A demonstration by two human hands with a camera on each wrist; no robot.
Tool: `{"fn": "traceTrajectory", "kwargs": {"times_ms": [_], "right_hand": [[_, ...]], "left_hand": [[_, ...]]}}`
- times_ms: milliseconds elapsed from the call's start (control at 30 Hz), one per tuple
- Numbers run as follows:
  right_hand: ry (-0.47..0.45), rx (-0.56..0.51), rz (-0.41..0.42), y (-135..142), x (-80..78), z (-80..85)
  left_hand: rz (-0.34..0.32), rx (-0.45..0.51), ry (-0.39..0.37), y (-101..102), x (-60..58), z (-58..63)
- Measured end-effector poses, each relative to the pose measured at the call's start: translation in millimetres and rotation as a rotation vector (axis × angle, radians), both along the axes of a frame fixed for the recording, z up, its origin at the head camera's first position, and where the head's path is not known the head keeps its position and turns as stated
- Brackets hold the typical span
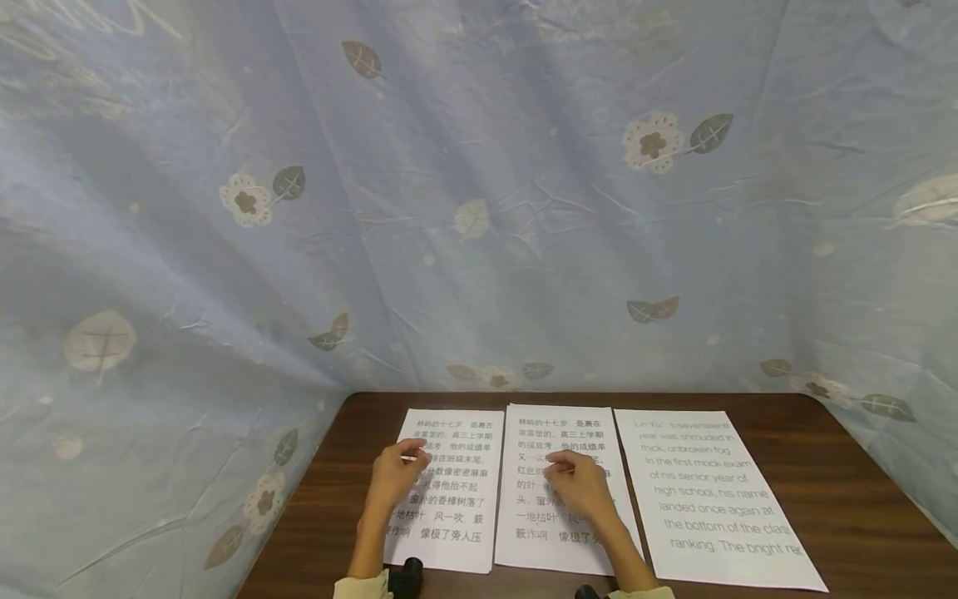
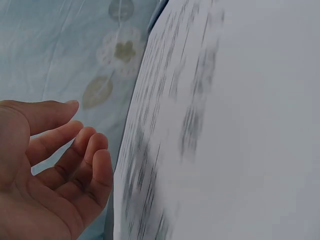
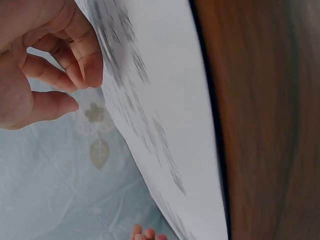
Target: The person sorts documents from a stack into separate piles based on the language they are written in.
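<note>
Just two hands (image 1: 392,478) over printed sheets (image 1: 458,499)

Forward-down head view, wrist close-ups, pages (image 1: 452,497) seemingly shared

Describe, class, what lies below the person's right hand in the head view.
Below the right hand is the middle sheet, printed in Chinese. Parts of several lines are covered by the hand and forearm, so they cannot be read.
</note>
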State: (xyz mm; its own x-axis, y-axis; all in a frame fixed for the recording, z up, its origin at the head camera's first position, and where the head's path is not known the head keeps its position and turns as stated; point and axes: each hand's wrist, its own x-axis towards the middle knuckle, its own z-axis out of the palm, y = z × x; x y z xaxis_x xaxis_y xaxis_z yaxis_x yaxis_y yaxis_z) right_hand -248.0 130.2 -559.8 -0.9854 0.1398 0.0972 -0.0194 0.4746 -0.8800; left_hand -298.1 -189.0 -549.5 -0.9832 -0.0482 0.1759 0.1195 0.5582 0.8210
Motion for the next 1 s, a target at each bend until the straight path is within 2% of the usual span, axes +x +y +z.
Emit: {"fn": "traceTrajectory", "kwargs": {"times_ms": [200,467,800,1000], "right_hand": [[-0.03,0.03,-0.05,28.7,4.2,1.9],[-0.064,0.027,-0.071,64.0,12.9,5.6],[-0.084,0.043,-0.088,99.9,21.0,7.0],[-0.086,0.076,-0.106,112.8,23.3,6.6]], "left_hand": [[-0.032,0.018,-0.002,32.7,-1.5,-1.5],[-0.103,0.048,-0.008,67.8,-2.2,-5.4],[-0.156,0.13,-0.06,101.5,-0.6,-7.0],[-0.177,0.125,-0.04,117.1,1.0,-6.8]]}}
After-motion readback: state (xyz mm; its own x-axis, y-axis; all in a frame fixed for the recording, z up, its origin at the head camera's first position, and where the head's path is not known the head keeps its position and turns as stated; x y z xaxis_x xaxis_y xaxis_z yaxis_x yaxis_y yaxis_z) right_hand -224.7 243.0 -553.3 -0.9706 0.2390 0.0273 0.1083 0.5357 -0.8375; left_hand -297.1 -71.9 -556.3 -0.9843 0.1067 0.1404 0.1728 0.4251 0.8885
